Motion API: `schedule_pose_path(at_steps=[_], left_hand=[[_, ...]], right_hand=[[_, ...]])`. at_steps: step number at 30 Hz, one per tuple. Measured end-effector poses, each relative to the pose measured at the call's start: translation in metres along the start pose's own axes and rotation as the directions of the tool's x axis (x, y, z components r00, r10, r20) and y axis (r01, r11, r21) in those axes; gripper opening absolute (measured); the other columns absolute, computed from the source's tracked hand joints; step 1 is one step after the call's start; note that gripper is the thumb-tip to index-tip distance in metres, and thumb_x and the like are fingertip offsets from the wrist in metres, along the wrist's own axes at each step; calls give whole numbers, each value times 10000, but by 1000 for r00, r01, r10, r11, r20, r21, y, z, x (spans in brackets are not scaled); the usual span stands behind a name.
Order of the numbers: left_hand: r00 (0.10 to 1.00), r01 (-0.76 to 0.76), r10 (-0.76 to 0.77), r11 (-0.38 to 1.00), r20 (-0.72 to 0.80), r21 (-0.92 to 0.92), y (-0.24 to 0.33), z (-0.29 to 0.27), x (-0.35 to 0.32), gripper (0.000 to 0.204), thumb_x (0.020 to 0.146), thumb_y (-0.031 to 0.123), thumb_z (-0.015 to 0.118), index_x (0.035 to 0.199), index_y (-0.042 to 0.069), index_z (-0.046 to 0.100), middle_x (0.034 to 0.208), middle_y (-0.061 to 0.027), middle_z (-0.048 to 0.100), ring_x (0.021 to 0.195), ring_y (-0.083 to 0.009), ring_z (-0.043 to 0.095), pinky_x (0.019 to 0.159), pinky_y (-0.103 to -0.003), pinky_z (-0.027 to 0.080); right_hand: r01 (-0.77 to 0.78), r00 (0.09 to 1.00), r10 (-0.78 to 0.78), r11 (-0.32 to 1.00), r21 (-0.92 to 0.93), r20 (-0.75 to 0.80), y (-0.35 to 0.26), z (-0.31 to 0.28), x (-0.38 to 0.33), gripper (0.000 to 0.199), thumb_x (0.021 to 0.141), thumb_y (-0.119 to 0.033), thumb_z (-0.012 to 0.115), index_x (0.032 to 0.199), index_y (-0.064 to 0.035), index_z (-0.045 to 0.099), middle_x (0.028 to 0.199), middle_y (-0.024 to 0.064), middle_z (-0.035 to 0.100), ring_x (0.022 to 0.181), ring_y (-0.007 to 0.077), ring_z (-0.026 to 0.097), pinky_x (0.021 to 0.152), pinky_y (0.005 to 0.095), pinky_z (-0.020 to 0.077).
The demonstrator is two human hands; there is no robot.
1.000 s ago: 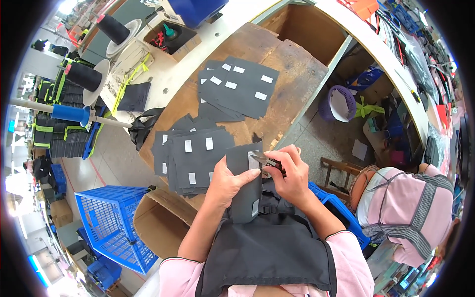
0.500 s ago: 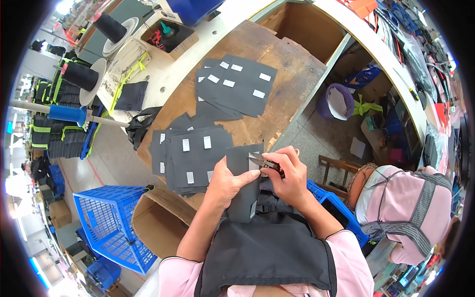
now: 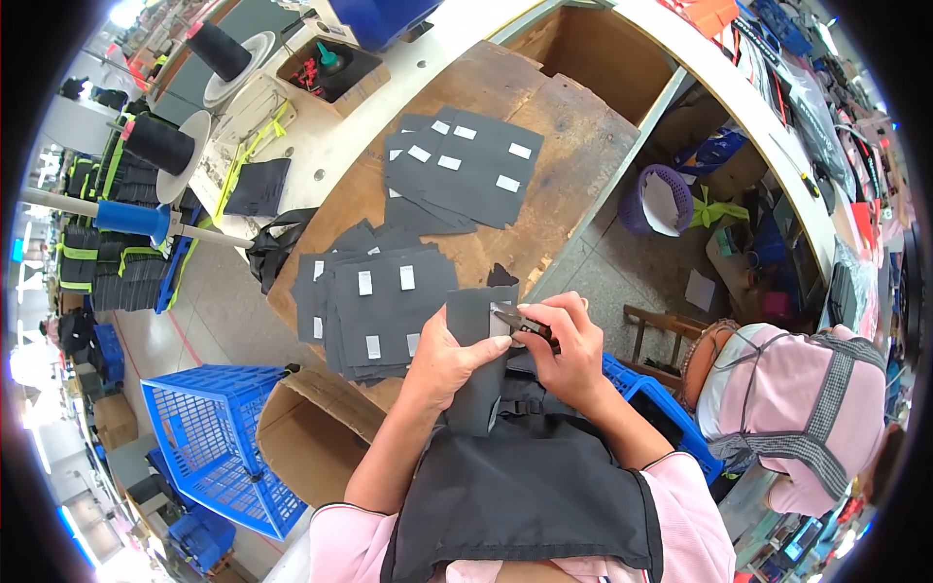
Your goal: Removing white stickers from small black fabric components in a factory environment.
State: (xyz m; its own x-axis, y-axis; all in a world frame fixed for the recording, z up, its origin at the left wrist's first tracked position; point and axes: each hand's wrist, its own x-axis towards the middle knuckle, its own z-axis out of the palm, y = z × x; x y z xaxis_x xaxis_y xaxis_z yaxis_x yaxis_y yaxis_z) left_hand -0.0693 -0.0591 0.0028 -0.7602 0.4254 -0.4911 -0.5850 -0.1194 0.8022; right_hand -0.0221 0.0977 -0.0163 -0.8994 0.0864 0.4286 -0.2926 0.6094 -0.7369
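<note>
In my left hand (image 3: 444,358) is a dark grey fabric piece (image 3: 470,389), pinched between thumb and fingers and held upright above my lap. White patches sit on this piece, one of them under the tips of small thread snips (image 3: 530,327). My right hand (image 3: 566,340) is closed round the snips, with their blades against the upper patch. Left of my left hand lies a stack of similar grey pieces with white patches (image 3: 389,316). A second stack (image 3: 486,160) rests farther off on the worn wooden board (image 3: 573,136). A small dark scrap (image 3: 501,275) shows just past the held piece's top edge.
A cardboard box (image 3: 321,428) and a blue plastic crate (image 3: 219,437) stand at my left. Another blue crate (image 3: 671,418) is by my right elbow. A purple basket (image 3: 657,199) stands beyond the board at right. Another person (image 3: 797,408) in pink sits on the right.
The snips' tips have shifted slightly on the white patch. A dark scrap now shows above the held piece's top edge. Both hands stay nearly in place.
</note>
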Motion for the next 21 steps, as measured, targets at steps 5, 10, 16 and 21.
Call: schedule_pose_path(at_steps=[5, 10, 16, 21], left_hand=[[999, -37, 37, 999, -21, -9, -1, 2, -3, 374, 694, 11, 684, 1029, 4, 518, 942, -56, 594, 852, -121, 565, 776, -259, 464], [999, -25, 25, 999, -28, -22, -2, 0, -2, 383, 686, 11, 689, 1028, 1, 518, 943, -56, 596, 862, -123, 564, 793, -263, 458], [1000, 0, 0, 1000, -17, -26, -2, -2, -2, 365, 692, 2, 682, 1021, -1, 521, 942, -56, 599, 864, -119, 564, 800, -263, 454], [1000, -2, 2, 1000, -22, -30, -1, 3, -4, 356, 698, -1, 677, 1019, 2, 522, 948, -55, 597, 865, -116, 562, 797, -259, 455]], right_hand=[[-35, 999, 35, 999, -2, -17, -2, 2, -1, 305, 651, 7, 711, 929, -54, 601, 799, 87, 545, 575, 174, 526, 463, 267, 426], [-28, 998, 29, 1000, 8, -49, 2, 4, -5, 282, 660, -1, 703, 920, -50, 603, 788, 86, 546, 588, 197, 546, 480, 277, 433], [-66, 998, 66, 998, -9, -6, -5, -3, -7, 283, 671, -22, 698, 934, -51, 597, 802, 87, 547, 613, 226, 567, 510, 297, 448], [-28, 1000, 28, 999, -31, -4, -4, -1, -6, 301, 674, -29, 698, 953, -58, 590, 826, 87, 548, 612, 232, 567, 505, 301, 450]])
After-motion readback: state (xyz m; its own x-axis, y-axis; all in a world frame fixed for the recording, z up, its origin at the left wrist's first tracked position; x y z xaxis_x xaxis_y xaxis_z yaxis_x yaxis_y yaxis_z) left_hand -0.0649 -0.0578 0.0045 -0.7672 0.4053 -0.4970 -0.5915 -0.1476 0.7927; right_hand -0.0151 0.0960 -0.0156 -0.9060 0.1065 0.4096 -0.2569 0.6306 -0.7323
